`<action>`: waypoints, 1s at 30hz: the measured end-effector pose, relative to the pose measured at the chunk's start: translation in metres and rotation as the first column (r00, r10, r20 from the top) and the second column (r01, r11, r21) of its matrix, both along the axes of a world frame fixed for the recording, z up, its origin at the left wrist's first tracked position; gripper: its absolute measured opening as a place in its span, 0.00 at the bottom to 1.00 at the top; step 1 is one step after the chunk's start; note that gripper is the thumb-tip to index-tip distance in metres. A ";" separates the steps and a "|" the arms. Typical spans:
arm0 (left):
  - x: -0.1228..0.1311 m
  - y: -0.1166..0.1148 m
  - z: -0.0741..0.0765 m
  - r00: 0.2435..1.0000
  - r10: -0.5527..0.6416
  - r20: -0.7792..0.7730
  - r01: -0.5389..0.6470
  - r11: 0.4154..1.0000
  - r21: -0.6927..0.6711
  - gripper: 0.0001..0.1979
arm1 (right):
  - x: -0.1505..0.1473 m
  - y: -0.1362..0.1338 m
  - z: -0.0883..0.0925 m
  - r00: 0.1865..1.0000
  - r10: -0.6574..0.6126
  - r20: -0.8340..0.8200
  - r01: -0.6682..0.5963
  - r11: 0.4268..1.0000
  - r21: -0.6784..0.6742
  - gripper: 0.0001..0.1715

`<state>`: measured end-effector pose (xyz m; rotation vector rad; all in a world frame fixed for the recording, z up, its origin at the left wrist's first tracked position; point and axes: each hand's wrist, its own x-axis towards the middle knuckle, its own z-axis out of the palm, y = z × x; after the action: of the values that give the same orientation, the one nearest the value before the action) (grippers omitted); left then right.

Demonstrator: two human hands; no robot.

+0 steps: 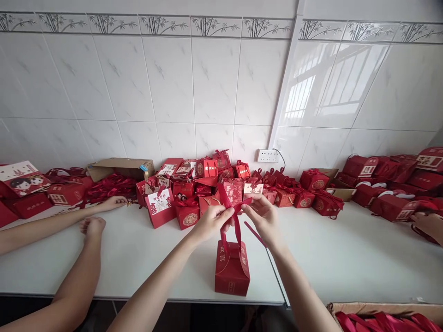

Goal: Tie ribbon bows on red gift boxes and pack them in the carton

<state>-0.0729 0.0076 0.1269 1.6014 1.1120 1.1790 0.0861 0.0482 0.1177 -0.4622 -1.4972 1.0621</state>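
Pinching a red ribbon (238,230) with the left hand (211,222), thumb and forefinger pressed together on the strand, the other fingers curled in behind. Pinching the same ribbon from three o'clock with the right hand (263,217), fingertips closed on it, just beside those of the left. Holding both hands at twelve o'clock of a small red box (231,272), clear of its top. Letting the ribbon run down from the fingers to the box top, one loose end slanting off toward four o'clock. Standing the box upright on the white table (346,263) at six o'clock of the view, near the front edge and apart from the rest.

Facing a pile of red boxes (188,214) at twelve o'clock, heaped against the tiled wall (173,92). Passing an open cardboard carton (119,167) at ten o'clock and a wall socket (267,156) at one o'clock.

Sharing the table with another person at nine o'clock: co-worker's far hand (111,203) lying flat beside loose ribbons, co-worker's near hand (92,227) loosely curled on the tabletop. Catching part of a third person's hand (429,226) at three o'clock, fingers too cut off to tell. Glimpsing a carton of ribbons (380,318) at five o'clock.
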 end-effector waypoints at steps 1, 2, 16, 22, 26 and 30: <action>0.000 0.002 -0.001 0.999 -0.001 0.042 0.001 1.000 0.000 0.24 | 0.001 -0.003 -0.001 0.998 -0.051 0.025 0.049 0.996 0.076 0.09; 0.000 0.004 -0.003 0.996 0.003 0.087 -0.003 1.000 0.001 0.24 | 0.002 -0.007 -0.003 0.993 -0.096 0.067 0.083 0.981 0.174 0.05; -0.001 0.007 -0.002 0.970 -0.064 -0.235 0.106 0.979 0.173 0.24 | 0.013 -0.001 -0.022 0.919 0.213 0.330 -0.197 0.977 -0.084 0.21; -0.004 0.005 0.000 0.904 0.004 -0.428 0.147 0.936 0.320 0.16 | 0.004 -0.012 -0.029 0.805 -0.288 0.519 0.254 0.957 0.137 0.05; -0.003 0.010 -0.008 0.923 0.009 -0.385 0.158 0.902 0.402 0.15 | 0.004 -0.020 -0.039 0.803 -0.383 0.457 0.348 0.923 0.162 0.10; 0.000 0.012 -0.015 0.956 0.024 -0.291 0.108 0.896 0.430 0.18 | 0.011 -0.026 -0.035 0.906 -0.246 0.344 0.229 0.969 0.089 0.15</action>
<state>-0.0724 0.0199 0.1118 2.1985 1.0250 1.2571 0.0976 0.0222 0.0823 -0.8154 -1.7235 0.7751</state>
